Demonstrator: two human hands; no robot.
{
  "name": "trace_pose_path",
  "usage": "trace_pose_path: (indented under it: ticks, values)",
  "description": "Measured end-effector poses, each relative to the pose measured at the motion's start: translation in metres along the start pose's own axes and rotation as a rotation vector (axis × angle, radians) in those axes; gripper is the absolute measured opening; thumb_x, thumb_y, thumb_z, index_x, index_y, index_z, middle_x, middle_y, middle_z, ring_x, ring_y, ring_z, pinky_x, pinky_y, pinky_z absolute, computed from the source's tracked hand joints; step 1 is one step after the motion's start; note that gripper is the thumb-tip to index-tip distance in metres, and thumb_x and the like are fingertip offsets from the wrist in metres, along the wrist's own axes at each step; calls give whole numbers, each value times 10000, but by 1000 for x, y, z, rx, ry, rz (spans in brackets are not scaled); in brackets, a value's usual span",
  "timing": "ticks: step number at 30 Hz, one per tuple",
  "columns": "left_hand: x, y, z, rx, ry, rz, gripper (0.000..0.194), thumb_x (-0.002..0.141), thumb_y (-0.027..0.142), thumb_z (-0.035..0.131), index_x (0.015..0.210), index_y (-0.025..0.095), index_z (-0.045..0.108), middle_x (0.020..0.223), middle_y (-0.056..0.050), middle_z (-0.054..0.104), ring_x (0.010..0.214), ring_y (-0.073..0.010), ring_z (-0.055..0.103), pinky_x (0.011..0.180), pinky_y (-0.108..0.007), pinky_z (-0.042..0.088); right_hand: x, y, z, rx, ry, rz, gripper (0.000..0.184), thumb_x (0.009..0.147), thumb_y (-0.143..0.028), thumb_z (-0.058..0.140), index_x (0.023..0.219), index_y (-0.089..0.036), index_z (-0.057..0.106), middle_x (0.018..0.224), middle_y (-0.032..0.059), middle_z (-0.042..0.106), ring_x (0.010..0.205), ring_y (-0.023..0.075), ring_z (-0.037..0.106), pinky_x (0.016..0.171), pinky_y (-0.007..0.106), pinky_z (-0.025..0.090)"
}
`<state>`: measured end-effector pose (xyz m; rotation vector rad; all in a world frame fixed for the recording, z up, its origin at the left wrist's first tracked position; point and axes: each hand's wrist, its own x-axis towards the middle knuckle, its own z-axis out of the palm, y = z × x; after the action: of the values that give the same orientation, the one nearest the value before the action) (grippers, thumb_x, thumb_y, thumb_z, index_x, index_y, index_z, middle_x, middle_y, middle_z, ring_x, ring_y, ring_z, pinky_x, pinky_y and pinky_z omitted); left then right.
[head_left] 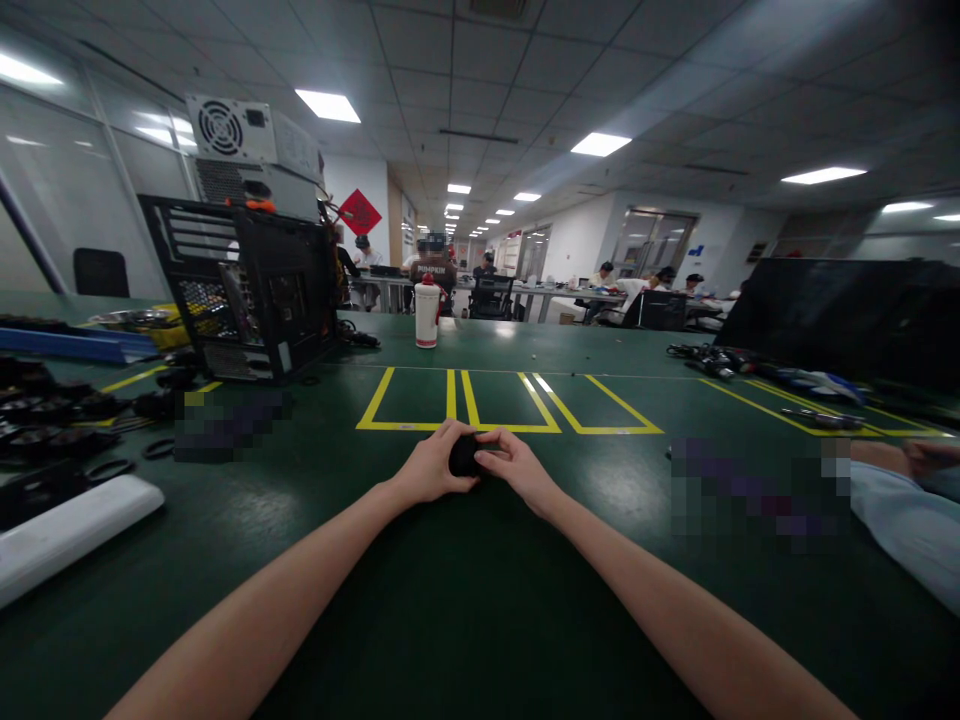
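Note:
Between my two hands is a small black rounded object [463, 456], close to the yellow tape lines; its kind is too dark to make out. My left hand [433, 462] curves around its left side, thumb below and fingers above. On the other side, my right hand [517, 466] pinches its right edge with the fingertips. Both forearms reach in from the bottom of the view over the green tabletop [465, 620].
An open black computer case [255, 290] stands at left with power supply units [255, 140] on top. Black parts and a white bar [82, 530] lie left. A white cup [427, 315] stands behind the tape. Another person's sleeve [904, 520] is at right, near a dark monitor [847, 315].

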<state>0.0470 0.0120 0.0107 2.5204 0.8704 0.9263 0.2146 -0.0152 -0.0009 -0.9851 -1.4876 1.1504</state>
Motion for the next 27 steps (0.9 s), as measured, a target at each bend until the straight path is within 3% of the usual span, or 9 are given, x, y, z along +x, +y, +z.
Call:
trace_pose_path:
  ticks: [5,9,16,21,27]
  values:
    - [0,1,0,-8,-9,-18,544,592,267,644,1068,248,380,1001,-12,441,883,-193,503,732,-314,437,2,0,-1,-6,-26,34,339,676,-280,584,993,-198,496,1040,51,525,917,179,538,850,383,395]
    - [0,-2,1,15,9,-4,549,582,264,648,1063,246,384,992,-11,444,890,-197,500,753,-325,426,2,4,-3,43,-60,-7,365,621,-248,638,953,-199,494,1019,32,534,948,177,530,877,369,383]
    - [0,2,-1,10,-9,-25,555,590,273,645,1076,251,378,1008,-14,442,889,-200,501,750,-332,432,2,6,-2,-11,0,-7,284,670,-324,586,911,-199,503,982,29,534,865,156,548,820,359,419]
    - [0,4,-3,-16,-24,-46,543,594,271,642,1070,254,382,1015,-13,443,890,-198,505,753,-334,438,2,1,-2,-21,-26,31,340,692,-298,566,1005,-191,492,1032,49,533,963,172,512,873,364,389]
    - [0,0,-1,2,1,-12,548,594,266,644,1072,250,377,1000,-11,441,871,-192,503,737,-328,437,-1,0,0,46,-47,-18,367,601,-189,647,926,-205,477,1027,21,520,974,178,516,858,359,405]
